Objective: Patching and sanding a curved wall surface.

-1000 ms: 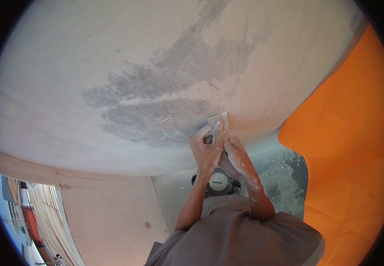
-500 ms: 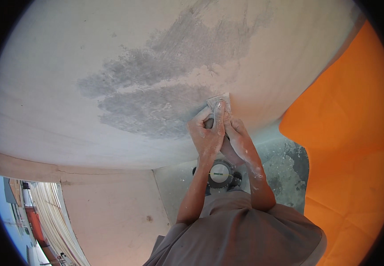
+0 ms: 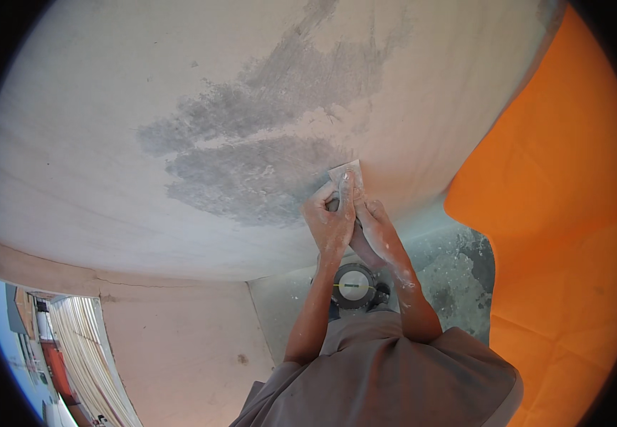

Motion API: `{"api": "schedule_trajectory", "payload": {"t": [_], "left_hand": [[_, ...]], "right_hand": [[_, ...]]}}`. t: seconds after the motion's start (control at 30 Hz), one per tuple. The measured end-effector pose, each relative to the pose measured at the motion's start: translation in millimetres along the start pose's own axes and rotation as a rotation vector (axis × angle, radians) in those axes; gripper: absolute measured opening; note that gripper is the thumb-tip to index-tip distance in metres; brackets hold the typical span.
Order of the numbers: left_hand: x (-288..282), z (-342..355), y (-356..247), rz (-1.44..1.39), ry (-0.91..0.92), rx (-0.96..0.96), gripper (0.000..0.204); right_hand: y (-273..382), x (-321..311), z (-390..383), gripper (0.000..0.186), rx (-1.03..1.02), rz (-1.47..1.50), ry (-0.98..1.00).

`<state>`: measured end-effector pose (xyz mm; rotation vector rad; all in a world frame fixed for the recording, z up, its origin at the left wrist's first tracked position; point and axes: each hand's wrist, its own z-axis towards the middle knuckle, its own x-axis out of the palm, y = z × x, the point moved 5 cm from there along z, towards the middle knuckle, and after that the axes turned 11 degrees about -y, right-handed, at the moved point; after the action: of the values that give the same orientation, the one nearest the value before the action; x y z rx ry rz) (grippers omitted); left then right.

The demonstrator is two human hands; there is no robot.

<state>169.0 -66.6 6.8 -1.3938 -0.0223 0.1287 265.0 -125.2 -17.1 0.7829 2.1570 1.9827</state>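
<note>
So not a whole lot has changed in the last second: the small flat squarish plate, whitish with dust (image 3: 355, 171), sits up against the large off-white wall (image 3: 102, 149), just beside the lower right end of the rough grey streaky patch (image 3: 258, 178), pretty much where it was. It rose in the view half a second ago and is now a touch lower, but the patch shifts around too, so I reckon most of that is the head moving. Real travel over the surface looks tiny, and I can't make out any new mark. My read is that this is short, careful rubbing or scraping at one spot, with the same grip kept throughout. The dusty bare left hand (image 3: 331, 228) has one digit, the thumb I think, laid flat along the plate and pinching it against fingers curled in underneath. The dusty bare right hand (image 3: 381, 231) is bunched tight alongside, touching the left; its fingers are mostly hidden, so I can't tell if they're pinching the plate too or just bracing. Down between the forearms there's a round dark-rimmed thing with a pale disc on top (image 3: 354, 286), no clue what, and a smooth bright orange sheet (image 3: 550, 206) hangs off to the right, well apart from the hands.
</note>
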Motion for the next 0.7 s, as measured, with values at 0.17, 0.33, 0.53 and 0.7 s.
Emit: {"api": "schedule_trajectory", "payload": {"t": [0.17,0.33,0.53,0.7], "left_hand": [[2,2,1,-0.037,0.003,0.010,0.026],[0,0,0,0.025,-0.002,0.031,0.025],[-2,3,-2,0.090,-0.029,0.034,0.026],[2,16,-35,-0.083,-0.016,0.074,0.024]], "right_hand": [[-5,-3,9,0.053,-0.104,-0.177,-0.011],[-20,-5,11,0.052,-0.104,-0.126,0.009],[-12,0,14,0.057,-0.130,-0.147,-0.008],[15,7,18,0.053,0.008,0.010,0.142]]}}
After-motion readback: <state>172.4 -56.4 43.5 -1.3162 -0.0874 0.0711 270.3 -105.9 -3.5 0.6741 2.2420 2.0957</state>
